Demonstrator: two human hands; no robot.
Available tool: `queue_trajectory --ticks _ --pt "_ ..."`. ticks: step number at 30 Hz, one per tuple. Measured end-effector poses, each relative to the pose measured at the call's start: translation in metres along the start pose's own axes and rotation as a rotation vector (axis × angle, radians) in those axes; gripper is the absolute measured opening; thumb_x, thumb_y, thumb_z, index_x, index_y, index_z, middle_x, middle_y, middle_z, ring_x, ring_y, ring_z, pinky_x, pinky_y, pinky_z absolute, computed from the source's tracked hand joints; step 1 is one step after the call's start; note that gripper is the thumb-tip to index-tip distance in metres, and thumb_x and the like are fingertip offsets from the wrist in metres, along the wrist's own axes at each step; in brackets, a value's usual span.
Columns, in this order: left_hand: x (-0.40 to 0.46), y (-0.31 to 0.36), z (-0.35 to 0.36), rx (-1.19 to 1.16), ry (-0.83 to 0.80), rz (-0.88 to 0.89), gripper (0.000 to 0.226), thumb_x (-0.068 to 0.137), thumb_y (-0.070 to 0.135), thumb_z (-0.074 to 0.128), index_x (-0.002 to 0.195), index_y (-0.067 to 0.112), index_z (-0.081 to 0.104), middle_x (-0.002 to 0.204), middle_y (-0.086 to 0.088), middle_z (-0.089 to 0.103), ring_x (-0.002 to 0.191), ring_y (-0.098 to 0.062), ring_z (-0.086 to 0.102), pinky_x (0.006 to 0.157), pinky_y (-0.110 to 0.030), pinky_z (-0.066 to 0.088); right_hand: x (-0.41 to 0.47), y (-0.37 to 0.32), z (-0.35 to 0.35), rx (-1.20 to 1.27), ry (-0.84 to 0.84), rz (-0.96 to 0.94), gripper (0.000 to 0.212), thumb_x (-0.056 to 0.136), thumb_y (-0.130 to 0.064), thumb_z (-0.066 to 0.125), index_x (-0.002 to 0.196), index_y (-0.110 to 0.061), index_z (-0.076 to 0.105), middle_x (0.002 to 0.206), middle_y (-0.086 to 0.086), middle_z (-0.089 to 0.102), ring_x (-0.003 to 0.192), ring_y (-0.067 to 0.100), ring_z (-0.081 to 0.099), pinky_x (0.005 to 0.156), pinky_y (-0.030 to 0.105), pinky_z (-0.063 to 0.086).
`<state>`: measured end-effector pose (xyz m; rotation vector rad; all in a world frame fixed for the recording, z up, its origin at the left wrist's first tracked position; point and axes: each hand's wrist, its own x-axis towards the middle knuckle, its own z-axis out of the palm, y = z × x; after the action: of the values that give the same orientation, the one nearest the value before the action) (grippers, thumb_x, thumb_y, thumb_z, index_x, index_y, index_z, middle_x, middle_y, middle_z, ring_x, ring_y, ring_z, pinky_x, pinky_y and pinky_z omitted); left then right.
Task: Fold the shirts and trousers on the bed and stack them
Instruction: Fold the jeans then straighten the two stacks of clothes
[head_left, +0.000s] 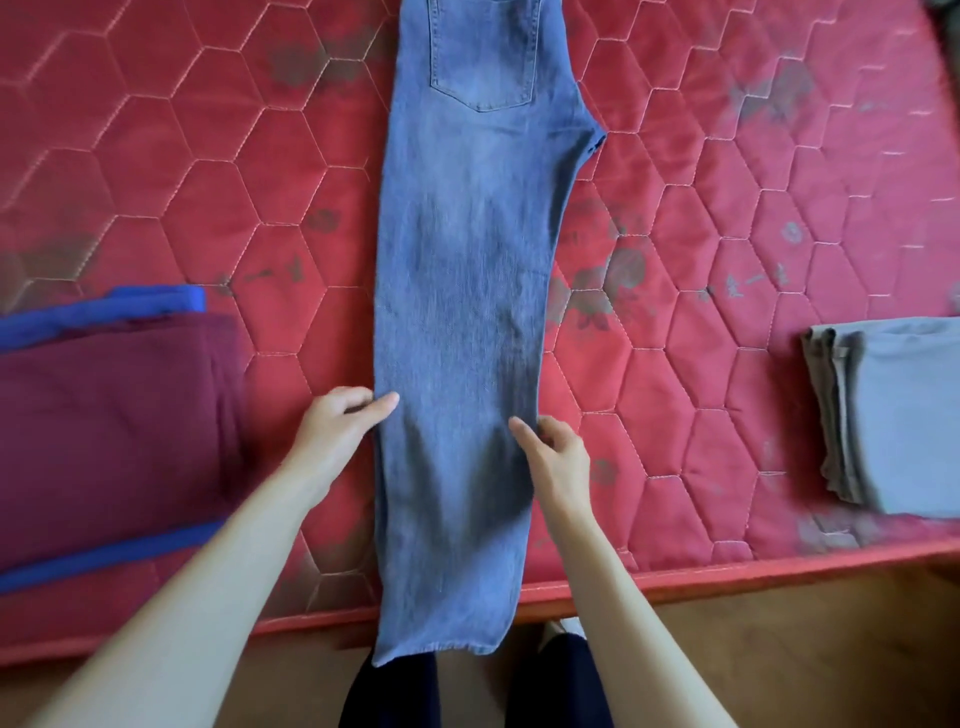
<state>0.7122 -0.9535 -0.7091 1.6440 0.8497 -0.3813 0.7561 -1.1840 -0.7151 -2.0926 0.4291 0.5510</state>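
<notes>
A: Quick one. Where's the task item?

B: Faded blue denim jeans, already folded leg on leg, lying lengthwise on the red hexagon-quilted mattress, running between the hands and away from them, pocket end far, hem end hanging past the bed edge toward the person.

A: Hands?

B: Left hand pinches the left edge of the leg, thumb on top. Right hand does the same at the right edge. Both gripping denim.

A: Step?

B: Looks like the crosswise fold is next. I'd say lift both edges evenly, carry the hem end toward the pocket, keep side seams lined up, then flatten the crease.

A: Containers?

B: None visible. Just stacks: folded maroon cloth over a bright blue piece, left of the left hand; folded grey-khaki trousers well right of the right hand. Probably the jeans go there.
</notes>
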Motion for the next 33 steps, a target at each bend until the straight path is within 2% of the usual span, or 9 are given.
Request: queue_trajectory --ticks 4,9,13,17,20,22,25,30,33 --pt "-0.048 -0.017 0.003 0.146 -0.062 0.084 0.015 0.087 0.022 0.071 0.077 0.01 0.07 0.11 0.003 0.058 0.103 -0.012 0.056 0.091 -0.025 0.037 -0.042 0.025 -0.01 0.039 -0.172 0.071 0.041 0.082 -0.027 0.074 0.059 -0.02 0.04 0.054 -0.015 0.038 0.055 0.006 0.034 0.052 0.027 0.027" --pt "-0.091 -0.012 0.005 -0.018 -0.091 0.061 0.007 0.089 0.009 0.066 0.096 0.007 0.065 0.091 -0.004 0.073 0.093 -0.021 0.069 0.077 -0.025 0.05 -0.085 0.014 -0.031 0.184 -0.339 0.032 0.024 0.08 -0.019 0.072 0.084 0.001 0.06 0.074 0.006 0.062 0.074 0.014 0.055 0.068 0.046 0.048" --pt "-0.087 0.035 -0.009 -0.078 0.0 0.177 0.011 0.089 0.009 0.066 0.095 0.018 0.066 0.086 0.0 0.075 0.082 -0.014 0.072 0.074 -0.029 0.055 -0.08 -0.047 -0.047 0.248 -0.272 -0.127 0.019 0.079 -0.021 0.068 0.087 -0.004 0.066 0.079 0.008 0.066 0.078 0.014 0.057 0.069 0.041 0.047" --pt "-0.029 0.125 -0.021 -0.168 0.061 0.344 0.017 0.091 0.005 0.062 0.101 0.018 0.066 0.086 0.007 0.073 0.078 -0.002 0.069 0.07 -0.018 0.053 -0.012 -0.139 -0.054 0.185 -0.078 -0.332 0.027 0.081 -0.022 0.07 0.084 0.004 0.061 0.072 0.005 0.055 0.07 0.013 0.047 0.06 0.045 0.044" --pt "0.032 0.194 -0.023 -0.192 0.103 0.384 0.039 0.094 0.01 0.059 0.132 0.009 0.05 0.107 0.007 0.064 0.085 0.002 0.062 0.078 -0.021 0.051 0.058 -0.201 -0.05 0.124 0.106 -0.411 0.033 0.089 -0.026 0.065 0.087 0.006 0.057 0.072 0.003 0.049 0.069 0.014 0.042 0.064 0.041 0.038" --pt "0.065 0.214 -0.025 -0.063 0.144 0.357 0.054 0.095 0.02 0.058 0.144 0.01 0.037 0.131 -0.001 0.055 0.105 -0.009 0.059 0.095 -0.03 0.047 0.095 -0.219 -0.044 0.019 0.136 -0.376 0.035 0.095 -0.033 0.056 0.115 -0.004 0.06 0.102 0.004 0.063 0.092 0.015 0.055 0.087 0.037 0.045" --pt "0.086 0.193 -0.021 0.208 0.177 0.299 0.059 0.094 0.024 0.058 0.146 0.009 0.034 0.146 -0.008 0.046 0.129 -0.024 0.048 0.108 -0.036 0.037 0.118 -0.2 -0.034 -0.147 0.083 -0.282 0.054 0.099 -0.036 0.049 0.146 -0.012 0.037 0.147 0.009 0.042 0.134 0.022 0.04 0.11 0.036 0.031" --pt "0.048 0.075 0.0 0.413 0.085 0.244 0.062 0.087 0.016 0.068 0.143 0.005 0.041 0.142 -0.014 0.047 0.131 -0.03 0.045 0.11 -0.04 0.034 0.07 -0.104 -0.003 -0.299 0.069 -0.254 0.054 0.09 -0.03 0.063 0.138 -0.012 0.047 0.138 0.01 0.046 0.128 0.027 0.042 0.097 0.034 0.036" --pt "0.017 0.017 0.008 0.383 0.17 0.233 0.055 0.084 0.006 0.071 0.135 0.002 0.051 0.128 -0.015 0.055 0.11 -0.028 0.057 0.1 -0.04 0.042 0.028 -0.053 0.017 -0.444 0.03 -0.323 0.061 0.085 -0.041 0.069 0.136 -0.012 0.05 0.144 0.008 0.042 0.134 0.026 0.037 0.106 0.033 0.032"
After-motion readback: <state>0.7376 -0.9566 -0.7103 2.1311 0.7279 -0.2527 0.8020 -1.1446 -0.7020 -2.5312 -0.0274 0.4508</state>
